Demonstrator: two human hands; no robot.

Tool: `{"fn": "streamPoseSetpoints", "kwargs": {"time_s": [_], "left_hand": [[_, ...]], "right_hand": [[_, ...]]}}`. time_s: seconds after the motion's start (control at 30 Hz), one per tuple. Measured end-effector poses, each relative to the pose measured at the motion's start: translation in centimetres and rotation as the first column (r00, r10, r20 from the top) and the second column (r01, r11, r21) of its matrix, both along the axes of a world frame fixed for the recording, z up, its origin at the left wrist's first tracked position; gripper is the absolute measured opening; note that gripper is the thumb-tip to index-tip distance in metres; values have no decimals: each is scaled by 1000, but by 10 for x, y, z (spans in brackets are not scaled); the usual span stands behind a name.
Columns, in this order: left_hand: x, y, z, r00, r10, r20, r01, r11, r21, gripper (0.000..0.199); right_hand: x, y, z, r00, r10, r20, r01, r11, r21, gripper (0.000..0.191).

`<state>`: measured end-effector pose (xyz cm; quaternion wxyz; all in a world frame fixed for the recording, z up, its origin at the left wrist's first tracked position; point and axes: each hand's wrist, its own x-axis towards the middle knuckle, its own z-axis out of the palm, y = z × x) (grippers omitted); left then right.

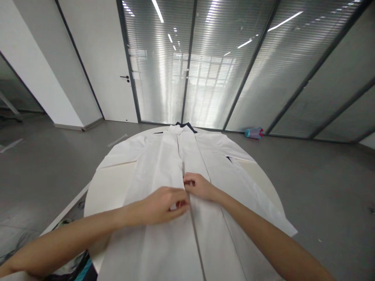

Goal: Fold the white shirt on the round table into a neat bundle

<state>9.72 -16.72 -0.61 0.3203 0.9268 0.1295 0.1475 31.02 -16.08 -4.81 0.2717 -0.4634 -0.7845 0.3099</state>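
Observation:
A long white coat (166, 168) lies spread front up, its collar at the far end and its sleeves out to both sides. Dark fabric shows inside the collar. Its two front edges meet along the middle, with a narrow gap between them. My right hand (202, 186) pinches the front edge near mid-length, fingers curled. Just nearer to me, my left hand (165, 205) is closed at the same opening, thumb and fingertips on the edge. The fingers are slightly blurred, and whatever small part they grip is hidden.
The coat covers most of a round cream-coloured table (108, 189) and hangs past its right side. A blue and pink bundle (254, 133) lies on the grey floor by the glass partition. Cables and dark items (79, 265) are at the lower left.

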Motion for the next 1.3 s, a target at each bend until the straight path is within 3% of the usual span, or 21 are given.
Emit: {"fn": "streamPoseSetpoints", "kwargs": {"time_s": [0.07,0.17,0.27,0.37,0.5,0.67,0.83,0.93,1.07,1.3], "left_hand": [[1,23,-9,991,109,75,-114,991,64,14],[3,45,-34,968,190,165,-190,982,-15,15],[5,52,-58,908,330,257,-317,944,-91,12],[4,51,-71,870,397,291,-376,918,-129,9],[4,50,-75,869,399,293,-355,915,-192,11],[5,55,-76,838,461,292,-361,869,-338,13],[7,57,-75,828,496,261,-368,832,-414,19],[9,56,-72,815,517,262,-368,811,-456,23],[9,54,-72,824,514,238,-362,801,-477,27],[7,54,-72,857,468,217,-354,840,-412,22]], "right_hand": [[1,-1,1,990,129,60,-134,988,77,22],[0,-3,-1,966,181,185,-215,959,185,23],[-2,-4,-6,986,53,158,-91,966,241,20],[-1,-2,-10,984,-116,136,83,970,227,18],[6,3,-15,969,-120,216,61,963,262,17],[13,6,-18,968,-109,226,44,960,277,12],[13,7,-16,973,-37,228,-17,973,231,10],[12,6,-12,967,50,249,-116,958,261,15],[11,4,-9,954,144,263,-214,942,258,23],[8,0,-12,954,82,289,-178,929,325,16]]}}
